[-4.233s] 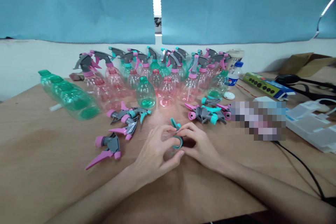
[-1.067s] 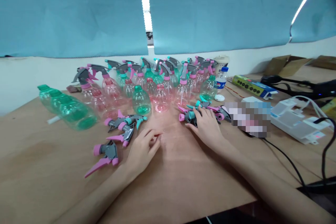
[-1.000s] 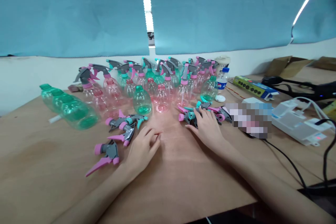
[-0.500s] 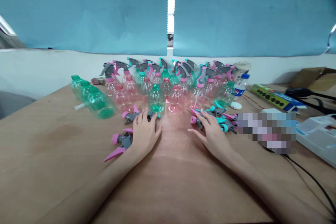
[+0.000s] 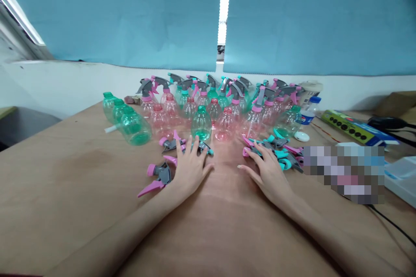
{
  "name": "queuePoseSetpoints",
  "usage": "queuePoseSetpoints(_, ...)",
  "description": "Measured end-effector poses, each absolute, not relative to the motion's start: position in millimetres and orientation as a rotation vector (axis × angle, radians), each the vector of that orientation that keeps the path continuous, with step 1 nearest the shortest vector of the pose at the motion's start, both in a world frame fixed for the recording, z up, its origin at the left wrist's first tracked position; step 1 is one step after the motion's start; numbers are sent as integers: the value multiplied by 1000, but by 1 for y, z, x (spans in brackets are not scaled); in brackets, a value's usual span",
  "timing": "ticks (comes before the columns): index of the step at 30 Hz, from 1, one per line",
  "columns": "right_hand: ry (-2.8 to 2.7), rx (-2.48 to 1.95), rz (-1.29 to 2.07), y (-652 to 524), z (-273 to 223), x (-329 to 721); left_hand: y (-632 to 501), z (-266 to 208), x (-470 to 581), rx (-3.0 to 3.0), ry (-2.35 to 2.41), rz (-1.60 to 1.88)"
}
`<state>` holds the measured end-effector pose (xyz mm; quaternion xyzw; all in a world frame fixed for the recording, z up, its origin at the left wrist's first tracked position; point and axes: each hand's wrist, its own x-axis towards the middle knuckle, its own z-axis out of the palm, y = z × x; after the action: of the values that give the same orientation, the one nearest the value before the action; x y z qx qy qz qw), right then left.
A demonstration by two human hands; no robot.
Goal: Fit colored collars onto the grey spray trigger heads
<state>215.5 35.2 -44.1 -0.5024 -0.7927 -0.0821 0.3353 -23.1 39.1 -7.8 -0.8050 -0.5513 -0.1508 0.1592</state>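
My left hand (image 5: 192, 169) lies palm down with fingers spread, its fingertips over grey trigger spray heads (image 5: 173, 143) with pink and teal parts. Another pink-and-grey spray head (image 5: 159, 175) lies left of that wrist. My right hand (image 5: 268, 171) also has its fingers apart and rests at the edge of a pile of spray heads (image 5: 284, 156). Just beyond the hands stand an uncapped green bottle (image 5: 200, 124) and an uncapped pink bottle (image 5: 225, 126). Behind them are several bottles fitted with spray heads (image 5: 203, 91). Whether the fingertips press on the heads, I cannot tell.
Green bottles without heads (image 5: 134, 127) stand in a slanting row at the left. On the right are a Pepsi bottle (image 5: 310, 110), a white oval case (image 5: 301, 136), a green-and-blue box (image 5: 352, 127), a clear plastic container (image 5: 403, 179) and a black cable (image 5: 394, 225). Blue curtains (image 5: 113, 17) hang behind.
The view has turned slightly left, so the whole scene sits farther right. My left hand's fingers are spread a little wider; both hands stay by the same spray heads.
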Motion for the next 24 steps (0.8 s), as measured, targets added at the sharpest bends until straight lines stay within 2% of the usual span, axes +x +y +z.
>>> queuePoseSetpoints(5, -2058, -1107, 11, 24, -34, 207, 17, -10, -7, -2513, -1449, -440)
queuePoseSetpoints(11, -1994, -1192, 402, 20, -44, 197, -8, -15, 10, -2769, -1288, -570)
queuePoseSetpoints(19, -2022, -1129, 440, 21, -43, 198, 5, -16, 2, -2817, -1474, -1059)
queuePoseSetpoints(24, -2065, -1121, 447, 20, -37, 194, 16, -24, 0, -2854, -1613, -1094)
